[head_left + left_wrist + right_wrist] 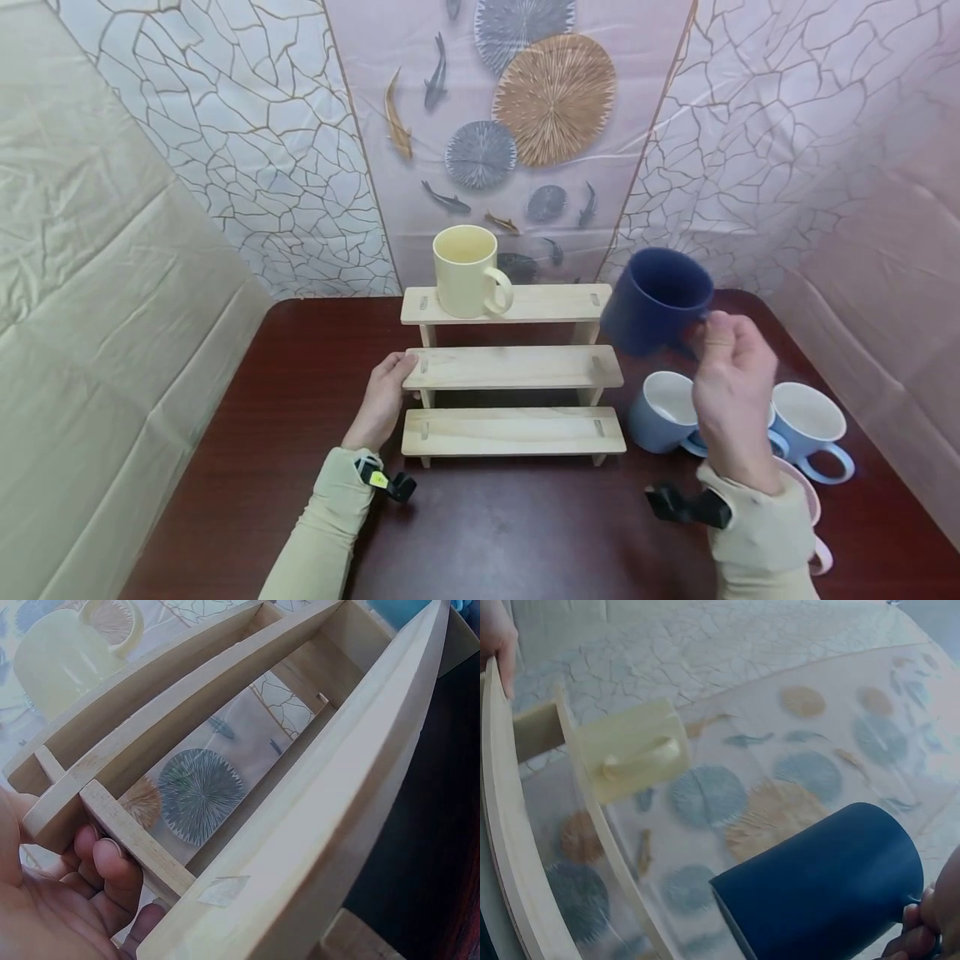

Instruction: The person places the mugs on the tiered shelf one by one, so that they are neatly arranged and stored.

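A three-tier wooden shelf (pixel 517 367) stands on the dark table. My left hand (pixel 385 392) grips the left end of its middle board, fingers curled under the edge in the left wrist view. On the top board, left of centre, a pale yellow mug (pixel 463 279) stands upright with its handle to the right. My right hand (pixel 735 392) pinches the handle of a dark blue mug (pixel 652 304), held in the air by the right end of the top board. That mug also shows in the right wrist view (pixel 825 885), tilted.
Right of the shelf stand a light blue mug (pixel 660 417) and another light blue mug (pixel 810 421). A pink mug (pixel 806 492) is partly hidden behind my right wrist. Patterned cloth (pixel 300 150) hangs behind the table (pixel 495 533), and plain cloth flanks both sides.
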Tool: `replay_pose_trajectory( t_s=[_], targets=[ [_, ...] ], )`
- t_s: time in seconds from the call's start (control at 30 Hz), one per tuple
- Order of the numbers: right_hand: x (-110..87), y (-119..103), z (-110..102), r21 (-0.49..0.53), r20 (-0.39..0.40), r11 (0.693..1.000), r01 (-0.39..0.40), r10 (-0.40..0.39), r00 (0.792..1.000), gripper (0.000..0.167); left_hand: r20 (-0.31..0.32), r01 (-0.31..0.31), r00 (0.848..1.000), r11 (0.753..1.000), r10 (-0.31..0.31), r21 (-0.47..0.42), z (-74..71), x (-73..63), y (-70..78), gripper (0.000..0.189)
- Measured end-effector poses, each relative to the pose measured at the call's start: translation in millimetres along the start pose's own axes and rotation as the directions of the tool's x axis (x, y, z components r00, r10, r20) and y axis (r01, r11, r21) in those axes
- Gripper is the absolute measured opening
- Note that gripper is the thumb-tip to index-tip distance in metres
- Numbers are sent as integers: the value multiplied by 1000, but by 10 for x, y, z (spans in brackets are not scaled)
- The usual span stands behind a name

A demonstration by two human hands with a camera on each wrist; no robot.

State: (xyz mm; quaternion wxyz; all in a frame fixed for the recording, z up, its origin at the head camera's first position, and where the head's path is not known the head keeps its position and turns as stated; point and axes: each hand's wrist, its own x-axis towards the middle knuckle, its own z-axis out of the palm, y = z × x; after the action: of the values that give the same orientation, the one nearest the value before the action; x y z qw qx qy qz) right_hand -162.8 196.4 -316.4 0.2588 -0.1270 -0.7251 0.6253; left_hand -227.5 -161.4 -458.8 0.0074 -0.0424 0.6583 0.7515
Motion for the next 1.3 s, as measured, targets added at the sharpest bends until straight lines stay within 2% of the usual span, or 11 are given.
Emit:
replay_pose_trajectory(
  t_s=[0.13,0.3,0.5,0.77,1.0,1.2,1.3],
  targets=[
    [70,-19,228,33,60,999,-10,8,998,27,2,4,1000,1000,-4,1,1,0,1,28],
    [150,-27,473,65,103,997,38,-45,994,29,5,5,1000,1000,-5,7,-1,-2,13,31],
    [222,-9,736,-14,130,995,98,-96,987,38,-10,9,1000,1000,-8,11,-9,-3,15,30],
    [248,56,1034,-36,163,996,83,-76,984,46,-7,11,1000,1000,-11,17,-7,-12,16,30],
    [278,136,1206,-45,170,994,102,-93,981,42,-6,13,1000,1000,-13,21,4,-21,-7,29],
    [271,146,1277,-20,184,992,123,-117,976,39,-8,3,1000,1000,-2,20,8,-23,8,28],
    [266,151,1302,-41,192,992,123,-113,975,41,-6,-4,1000,1000,4,22,4,-19,15,28]
  ],
)
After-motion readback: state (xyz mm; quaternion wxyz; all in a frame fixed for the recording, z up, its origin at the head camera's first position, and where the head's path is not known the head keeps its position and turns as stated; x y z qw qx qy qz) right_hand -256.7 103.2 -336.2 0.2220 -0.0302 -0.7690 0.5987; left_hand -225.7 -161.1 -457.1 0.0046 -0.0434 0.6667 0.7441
